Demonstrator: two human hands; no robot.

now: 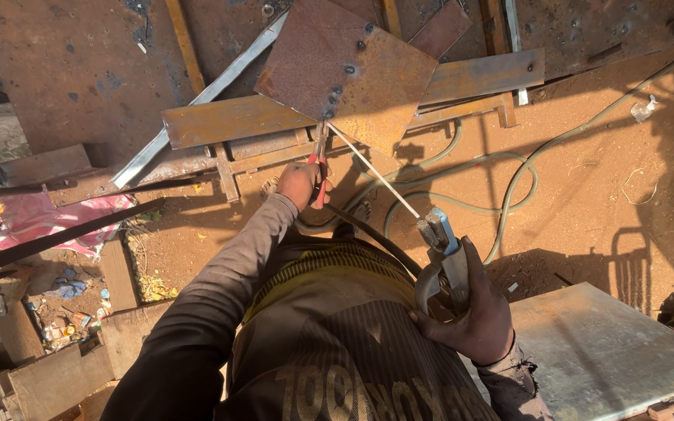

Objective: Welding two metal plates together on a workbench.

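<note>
**Over the rusty plate: rod and pliers meet at one spot**

Down at the edge of the rusty square plate (pixel 349 74), both tools come together. The person's left hand (pixel 300 183) is clenched round red-handled pliers (pixel 320 160), whose nose reaches up to the plate's lower edge; whether the nose bites the metal or only touches it is hard to tell, since the tip is small and lost in shadow. The right hand (pixel 473 316) has a closed grip on the electrode holder (pixel 440 245), and the thin welding rod (pixel 374 173) runs from it up and left, its tip ending just beside the pliers at the plate's edge.

The plate lies tilted on a long rusty flat bar (pixel 235 121), with more steel strips beneath, partly covered. A dark cable (pixel 368 234) leaves the holder and disappears behind the person's sleeve. Pale green hoses (pixel 509 183) loop over the red dirt floor (pixel 587 195). At lower right, a grey metal sheet (pixel 610 351) is cut off by the frame. To the left, pink plastic (pixel 40 218) and small scraps lie in shade, too dim to name.
</note>
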